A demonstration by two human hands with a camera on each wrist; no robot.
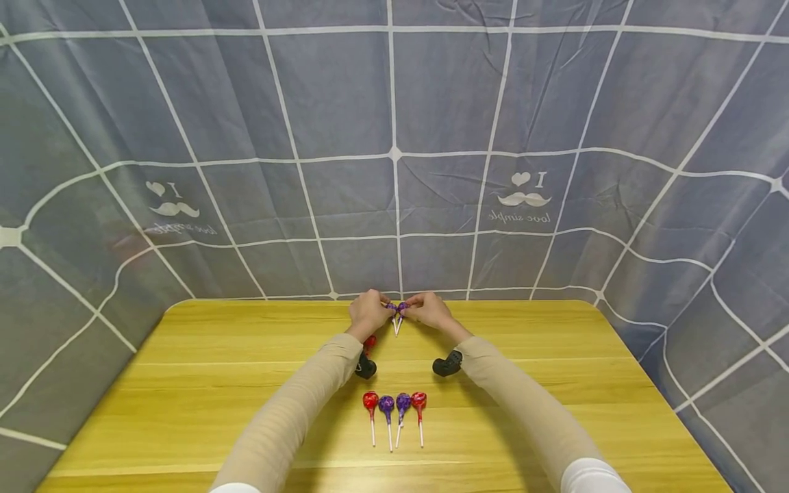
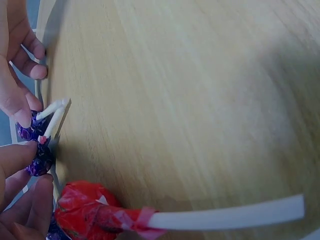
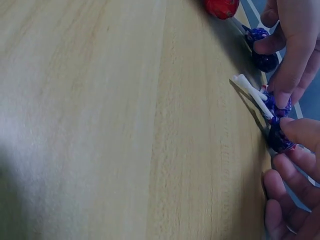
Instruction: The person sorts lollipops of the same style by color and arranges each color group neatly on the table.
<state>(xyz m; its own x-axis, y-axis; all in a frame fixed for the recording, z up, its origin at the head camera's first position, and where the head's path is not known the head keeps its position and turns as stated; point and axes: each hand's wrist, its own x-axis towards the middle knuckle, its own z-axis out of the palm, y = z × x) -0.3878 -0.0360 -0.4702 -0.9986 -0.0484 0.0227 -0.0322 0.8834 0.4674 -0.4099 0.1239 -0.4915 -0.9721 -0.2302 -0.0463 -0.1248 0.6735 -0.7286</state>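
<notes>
At the table's far edge, my left hand (image 1: 368,313) pinches a purple-wrapped lollipop (image 2: 40,162) by its head. Close on its right, my right hand (image 1: 429,311) pinches a second purple lollipop (image 3: 280,139). The two heads sit side by side, and their white sticks slant toward me and meet at the ends. Beside my left hand lies a red lollipop (image 2: 87,210), partly covered by the left wrist in the head view. Another purple lollipop (image 3: 263,60) shows beneath my left hand in the right wrist view.
Nearer to me on the wooden table (image 1: 524,411) lies a row of lollipops: a red one (image 1: 370,400), two purple ones (image 1: 386,404) and another red one (image 1: 418,400), sticks toward me. A grey curtain (image 1: 444,205) with white lines hangs behind the far edge.
</notes>
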